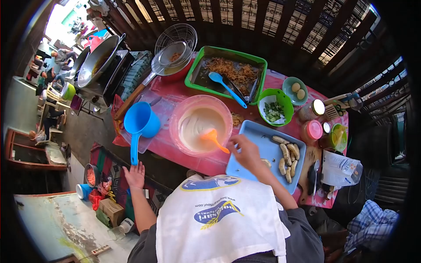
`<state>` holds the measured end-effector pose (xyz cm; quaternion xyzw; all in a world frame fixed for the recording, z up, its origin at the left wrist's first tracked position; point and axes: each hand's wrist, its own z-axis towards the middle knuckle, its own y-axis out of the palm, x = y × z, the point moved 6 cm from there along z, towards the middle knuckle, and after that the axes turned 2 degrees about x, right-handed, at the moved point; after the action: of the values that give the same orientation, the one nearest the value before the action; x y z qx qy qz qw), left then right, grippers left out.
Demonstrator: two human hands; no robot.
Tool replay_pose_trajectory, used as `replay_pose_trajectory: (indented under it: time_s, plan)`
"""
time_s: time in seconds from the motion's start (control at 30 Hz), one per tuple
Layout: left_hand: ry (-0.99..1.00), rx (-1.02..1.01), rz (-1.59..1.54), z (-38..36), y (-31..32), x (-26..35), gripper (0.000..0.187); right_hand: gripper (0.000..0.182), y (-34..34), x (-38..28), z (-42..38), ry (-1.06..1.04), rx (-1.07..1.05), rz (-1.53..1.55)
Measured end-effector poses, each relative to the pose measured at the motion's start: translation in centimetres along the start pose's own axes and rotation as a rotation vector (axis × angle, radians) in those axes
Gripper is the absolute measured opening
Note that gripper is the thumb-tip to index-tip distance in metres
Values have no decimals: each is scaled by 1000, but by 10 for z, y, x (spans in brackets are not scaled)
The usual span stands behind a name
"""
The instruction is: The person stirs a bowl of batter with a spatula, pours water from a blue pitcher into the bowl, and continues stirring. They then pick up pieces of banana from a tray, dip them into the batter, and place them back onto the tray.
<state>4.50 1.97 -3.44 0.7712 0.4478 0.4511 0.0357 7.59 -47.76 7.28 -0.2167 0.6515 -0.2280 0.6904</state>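
My left hand (135, 176) is palm up with its fingers spread, right at the end of the handle of a blue dipper (142, 120). My right hand (245, 151) reaches over the near left side of a light blue tray (234, 164). Its fingers are loosely bent and apart, close to the handle tip of an orange spoon (212, 136). That spoon rests in pale batter (190, 127) inside a pink bowl (175, 114). Several peeled bananas (287, 158) lie in the tray, and part of one shows beside my right wrist.
Behind the bowl stands a green-rimmed tray (193, 65) with brown fried bits and a blue spoon (221, 83). Nearby are a green bowl of chopped greens (287, 103), a bowl of eggs (294, 81), jars (311, 131), strainers (173, 55) and a wok (98, 61). People sit far left.
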Motion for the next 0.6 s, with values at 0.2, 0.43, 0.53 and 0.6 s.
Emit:
replay_pose_trajectory:
  time_s: [0.2,0.43,0.53,0.6]
  plan:
    - [-245,-428,418,-9,105,28,61,23,76,-35,24,6,-159,-592]
    - [-306,-456,481,9,149,17,37,25,103,-37,53,23,-83,-717]
    - [-291,-442,621,2,157,28,30,29,107,-50,39,2,-256,-617]
    - [-277,-468,694,-1,159,36,30,30,92,-47,44,164,-177,-662]
